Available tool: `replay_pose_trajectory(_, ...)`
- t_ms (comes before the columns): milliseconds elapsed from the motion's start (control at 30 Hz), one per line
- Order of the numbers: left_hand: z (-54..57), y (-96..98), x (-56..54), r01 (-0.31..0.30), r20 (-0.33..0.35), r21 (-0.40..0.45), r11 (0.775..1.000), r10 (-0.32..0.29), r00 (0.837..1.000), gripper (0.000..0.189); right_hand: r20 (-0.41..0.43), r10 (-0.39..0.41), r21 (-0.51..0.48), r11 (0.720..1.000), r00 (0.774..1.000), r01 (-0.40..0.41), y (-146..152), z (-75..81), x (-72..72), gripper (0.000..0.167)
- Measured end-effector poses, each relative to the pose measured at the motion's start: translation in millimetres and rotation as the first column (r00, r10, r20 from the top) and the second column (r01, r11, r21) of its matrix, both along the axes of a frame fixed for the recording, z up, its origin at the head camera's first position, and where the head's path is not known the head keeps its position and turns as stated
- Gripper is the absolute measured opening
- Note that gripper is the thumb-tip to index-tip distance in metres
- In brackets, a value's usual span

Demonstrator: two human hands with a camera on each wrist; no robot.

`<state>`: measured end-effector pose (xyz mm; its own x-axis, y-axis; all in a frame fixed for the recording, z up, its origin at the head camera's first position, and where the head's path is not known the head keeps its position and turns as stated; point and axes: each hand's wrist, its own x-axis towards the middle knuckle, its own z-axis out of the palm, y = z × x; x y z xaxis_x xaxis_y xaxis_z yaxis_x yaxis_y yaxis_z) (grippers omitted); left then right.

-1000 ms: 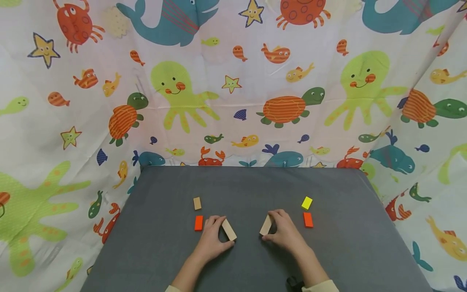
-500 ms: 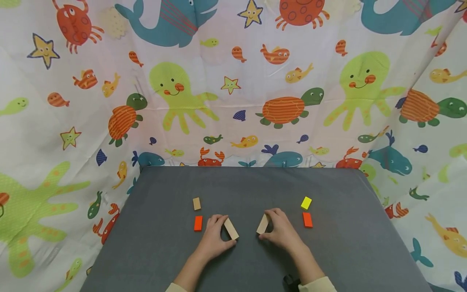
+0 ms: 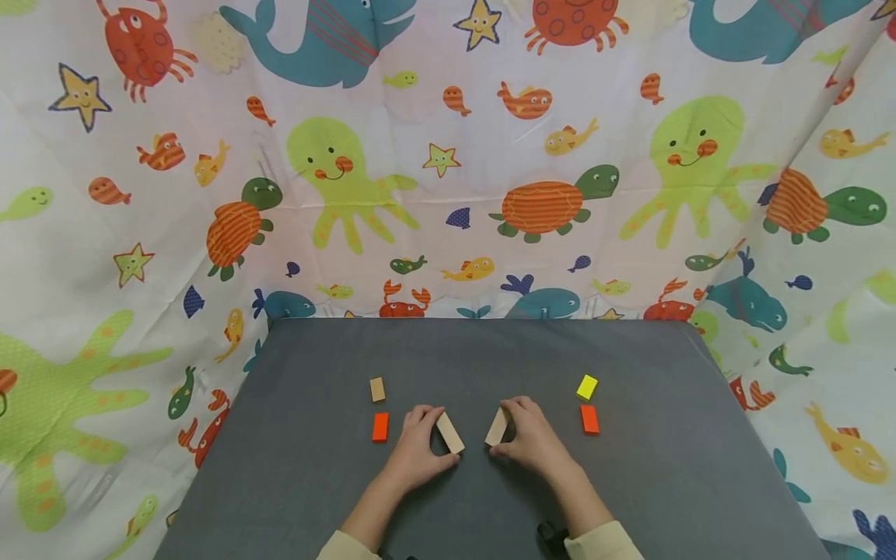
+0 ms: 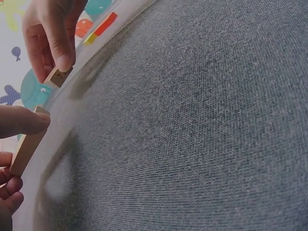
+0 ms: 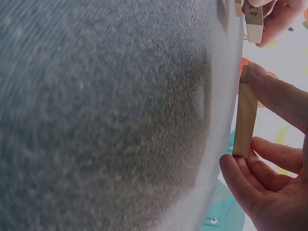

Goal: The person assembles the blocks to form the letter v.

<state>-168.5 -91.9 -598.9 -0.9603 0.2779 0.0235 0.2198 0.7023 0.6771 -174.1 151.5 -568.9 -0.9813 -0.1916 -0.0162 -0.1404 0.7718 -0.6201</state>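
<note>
Between curled fingers and thumb of the left hand (image 3: 418, 453), holds one pale wooden block (image 3: 450, 432) by its ends; in the right hand (image 3: 533, 437), pinches a matching pale block (image 3: 497, 427) the same way. Slants both over the middle of the grey cloth (image 3: 476, 350), near ends closer together than far ends. Brings the pair nearer to each other than a moment ago, yet leaves a clear gap: seemingly a closing-up under way, short of contact. Hard to tell about touching the cloth. Leaves alone, left of the left hand, a small tan block (image 3: 378, 390) beyond an orange block (image 3: 380, 427); right of the right hand, a yellow block (image 3: 587, 386) just beyond a second orange block (image 3: 589, 420).
</note>
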Motion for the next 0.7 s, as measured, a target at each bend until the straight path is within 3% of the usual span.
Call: replay_pose_trajectory(700, -5.3, 11.7, -9.0, 0.030, -0.042, -0.055, 0.998, -0.033, 0.999, 0.083, 0.000, 0.050, 0.017, 0.999, 0.999, -0.050, -12, -6.5, -3.7, 0.082)
